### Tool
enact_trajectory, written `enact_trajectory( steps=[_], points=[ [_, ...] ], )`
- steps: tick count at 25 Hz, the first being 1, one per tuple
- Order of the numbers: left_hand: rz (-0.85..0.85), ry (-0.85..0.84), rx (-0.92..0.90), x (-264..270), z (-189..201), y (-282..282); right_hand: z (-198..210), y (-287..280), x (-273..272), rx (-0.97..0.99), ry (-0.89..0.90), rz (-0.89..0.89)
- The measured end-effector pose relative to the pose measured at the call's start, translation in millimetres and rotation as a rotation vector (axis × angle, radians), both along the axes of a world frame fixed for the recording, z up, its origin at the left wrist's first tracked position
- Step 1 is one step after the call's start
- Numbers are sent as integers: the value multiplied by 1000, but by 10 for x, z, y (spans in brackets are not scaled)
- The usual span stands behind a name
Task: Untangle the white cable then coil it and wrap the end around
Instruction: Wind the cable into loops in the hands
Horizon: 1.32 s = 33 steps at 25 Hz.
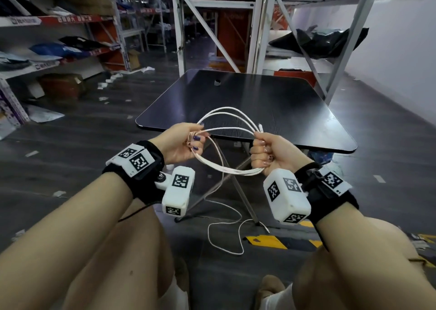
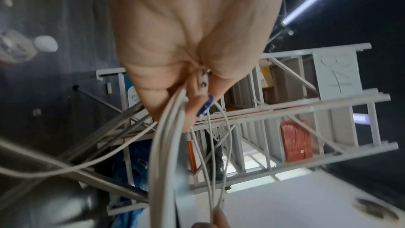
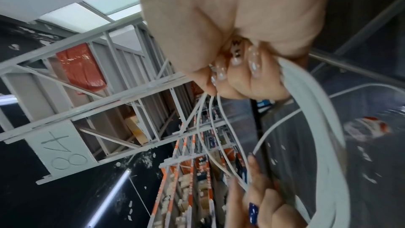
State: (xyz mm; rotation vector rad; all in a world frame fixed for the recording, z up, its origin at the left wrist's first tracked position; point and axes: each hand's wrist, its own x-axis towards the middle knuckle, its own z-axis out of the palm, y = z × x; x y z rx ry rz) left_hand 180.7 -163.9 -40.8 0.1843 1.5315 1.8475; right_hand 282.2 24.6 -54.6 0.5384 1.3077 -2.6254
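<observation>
Bare knees fill the bottom of the head view, and above them both forearms reach forward, each wearing a black wrist strap [image 1: 146, 182] with a white camera block [image 1: 178, 190] covered in square black-and-white code markers.

At about ten o'clock from the middle of the head view, the left hand [image 1: 180, 142] curls its fingers round one side of the white cable [image 1: 226, 118]. At about two o'clock, the right hand [image 1: 271, 151] is a closed fist gripping the opposite side of the same coil. Several loops arch between the two hands above and sag between them below, held in the air just in front of the near edge of the black table [image 1: 259, 102]. A white plug end [image 1: 260, 127] sticks up beside the right hand's thumb. One loose strand drops from the coil and lies in curves on the dark floor [image 1: 70, 168] at six o'clock, near a yellow-and-black striped marking [image 1: 266, 241].

From the left wrist, the strands [image 2: 166, 145] run out from under the curled fingers [image 2: 203, 105]; the right wrist view shows the bundle [image 3: 317, 110] leaving the closed fingers [image 3: 254, 68].

On the table's far part sits a small dark ring-shaped object [image 1: 217, 82]. Beyond, white metal racking [image 1: 221, 3] stands at twelve o'clock, and the right wrist view shows "84" drawn on a grey panel [image 3: 63, 152] of it. Shelves [image 1: 47, 22] at ten o'clock carry red and white label strips whose print is too blurred to read.
</observation>
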Motion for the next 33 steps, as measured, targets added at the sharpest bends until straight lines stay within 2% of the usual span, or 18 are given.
enact_trajectory(
  steps=[4,7,9,12,15,18,20,24,27,30,33],
  points=[
    [-148,172,-260,116,-94,-167,-266,-204,133,-67,-84,6],
    [-208,284,-347,167,-131,-321,-562,-332,256,-139,-164,39],
    [-240,289,-369,187,-154,-388,-746,-448,297,-163,-196,60],
    [-242,255,-440,248,-177,-404,-906,-621,280,-198,-198,51],
    [-166,354,-502,249,-199,-390,-978,-722,226,-197,-162,32],
    [-98,554,-583,192,-187,-405,-1003,-788,169,-152,-125,-5],
    [-78,628,-583,147,-153,-396,-980,-810,134,-102,-74,-74],
    [-55,740,-570,96,-13,-354,-897,-854,25,114,74,-339],
    [-103,813,-562,115,105,-281,-863,-854,-2,167,111,-485],
    [-160,896,-552,147,267,-224,-769,-868,-12,130,123,-407],
    [-143,942,-516,160,458,-180,-610,-843,-68,123,88,-335]
  ],
)
